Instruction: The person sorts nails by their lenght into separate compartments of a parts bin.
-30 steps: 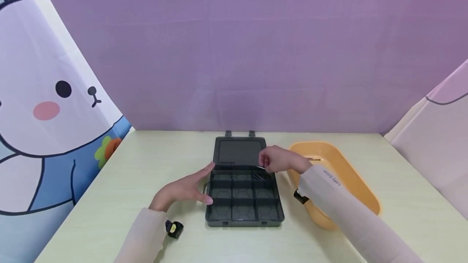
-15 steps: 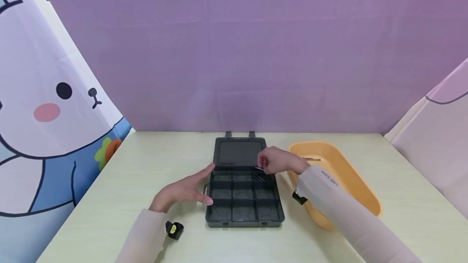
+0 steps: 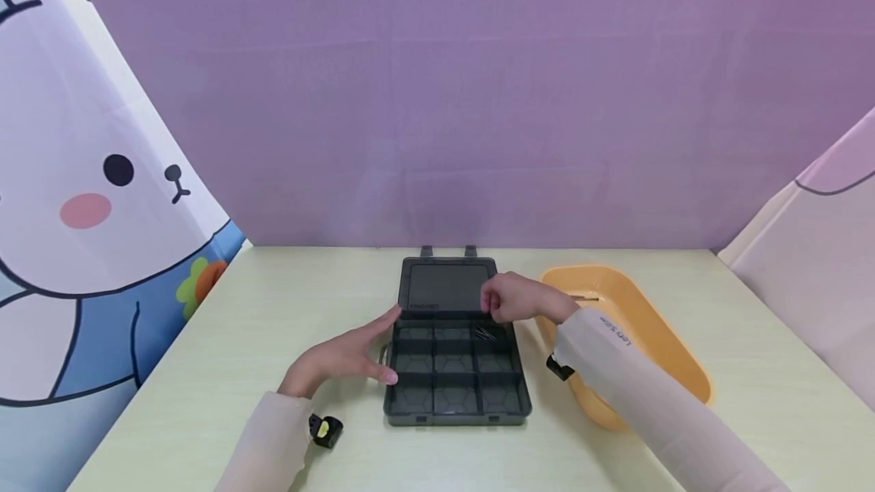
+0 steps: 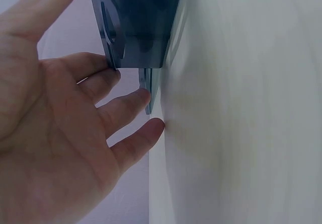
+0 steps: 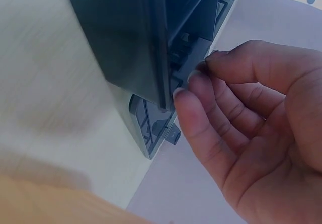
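Observation:
A dark grey translucent compartment box [image 3: 454,363] lies on the table, its lid [image 3: 447,283] folded back. Several thin metal pieces [image 3: 484,332], too small to name surely, lie in its back right compartment. My left hand [image 3: 342,355] rests at the box's left side, thumb on the rim and forefinger near the hinge; in the left wrist view its fingers [image 4: 128,105] are spread. Over the back right corner is my right hand [image 3: 516,297]. Its fingers [image 5: 193,116] are loosely curled near the thumb, and no piece shows between them in either view.
An orange-yellow tray [image 3: 656,336] stands right of the box, partly under the right forearm. A few thin coppery pieces [image 3: 585,298] lie in it. The pale table [image 3: 328,272] ends at a purple cloth [image 3: 437,97].
The thin silvery piece seen at my right fingertips earlier no longer shows there. The right hand has shifted slightly; the left hand and box stay put.

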Demonstrator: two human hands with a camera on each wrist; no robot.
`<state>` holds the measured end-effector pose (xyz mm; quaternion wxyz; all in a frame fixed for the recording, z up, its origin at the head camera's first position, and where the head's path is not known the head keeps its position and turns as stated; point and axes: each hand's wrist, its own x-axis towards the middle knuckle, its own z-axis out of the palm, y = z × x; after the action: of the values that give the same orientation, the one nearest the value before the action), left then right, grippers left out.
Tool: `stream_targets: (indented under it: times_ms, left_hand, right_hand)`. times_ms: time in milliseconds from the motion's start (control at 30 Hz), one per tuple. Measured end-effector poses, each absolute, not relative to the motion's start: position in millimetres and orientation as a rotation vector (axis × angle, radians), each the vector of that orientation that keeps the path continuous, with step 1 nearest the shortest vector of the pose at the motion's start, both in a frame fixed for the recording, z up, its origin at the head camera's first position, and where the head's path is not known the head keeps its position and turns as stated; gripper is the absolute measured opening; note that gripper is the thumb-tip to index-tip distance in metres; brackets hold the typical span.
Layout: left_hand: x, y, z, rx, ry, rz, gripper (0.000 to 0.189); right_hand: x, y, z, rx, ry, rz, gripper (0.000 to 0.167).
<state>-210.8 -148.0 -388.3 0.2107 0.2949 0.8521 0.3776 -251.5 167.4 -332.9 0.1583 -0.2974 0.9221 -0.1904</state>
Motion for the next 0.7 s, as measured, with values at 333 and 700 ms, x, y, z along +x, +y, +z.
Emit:
stream_targets:
  times_ms: [333,700]
  left_hand:
    - [-213.3,-149.3,-388.7,0.837,2.368,1.041,0.112]
    - [-214.4,-150.1,-388.6,0.849,2.351,1.049,0.112]
  right_hand:
    - [-253.7,168.9,-332.7,-0.831,2.640,-0.545,0.016]
    - [-251.0,171.1,-324.9,-0.845,2.656,-0.530,0.015]
